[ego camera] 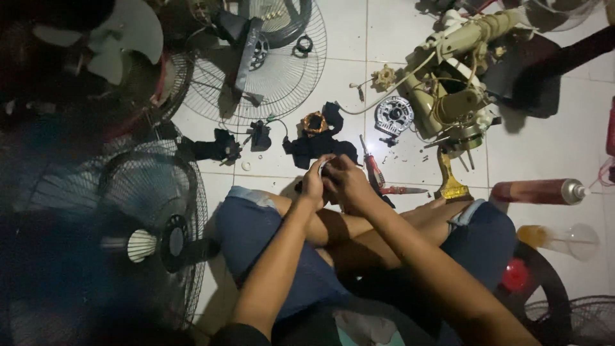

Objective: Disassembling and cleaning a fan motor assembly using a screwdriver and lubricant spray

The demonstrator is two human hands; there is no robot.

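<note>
A small pale part (325, 168) is pinched between the two hands, which are brought together just above the crossed legs (359, 237) of a person seated on the tiled floor (410, 32). The left hand (313, 182) is curled with its grip clenched on the near side of the part, and the right hand (348, 181) is closed over it from the other side; the part itself is mostly hidden by the fingers, so its shape cannot be told. Just beyond the hands, a black cloth (318, 146) is spread on the floor, with a ring of copper windings (314, 122) lying on it. Just right of the hands, a red-handled screwdriver (372, 165) is laid on the tiles, with another red-handled tool (402, 190) beside it. Further right of the hands, a round metal motor plate (393, 115) and a cream fan body (451, 83) with trailing wires are seen. Well to the right of the hands, a red spray can (540, 191) lies on its side. Left of the hands, a dark wire fan guard (160, 218) is set, and beyond the cloth another guard (269, 64) rests flat.
</note>
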